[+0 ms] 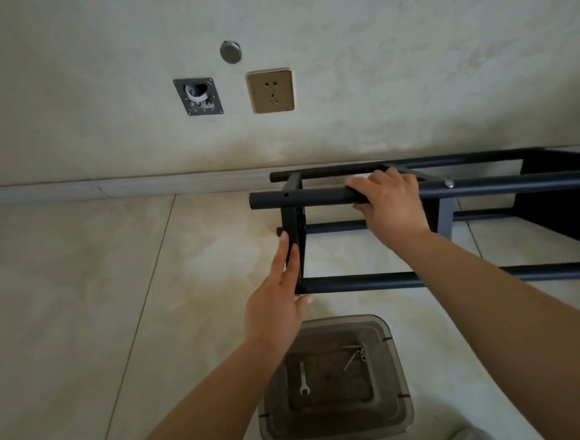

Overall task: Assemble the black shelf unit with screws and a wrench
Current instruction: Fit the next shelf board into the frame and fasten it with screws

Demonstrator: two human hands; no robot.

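Tiled floor (81,303), wrench (303,378) and screws (354,354) in bin (391,419); right hand (389,206) gripping shelf unit (485,185)

A room in a home, seemingly unfinished: pale glossy floor tiles (81,303) meet a plastered wall (407,57) above a skirting board (108,188). On the far wall, a gold socket (270,90) sits right of an uncovered junction box (199,96).

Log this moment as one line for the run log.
right hand: grips top tube | left hand: flat on end panel | wrench, screws: in bin
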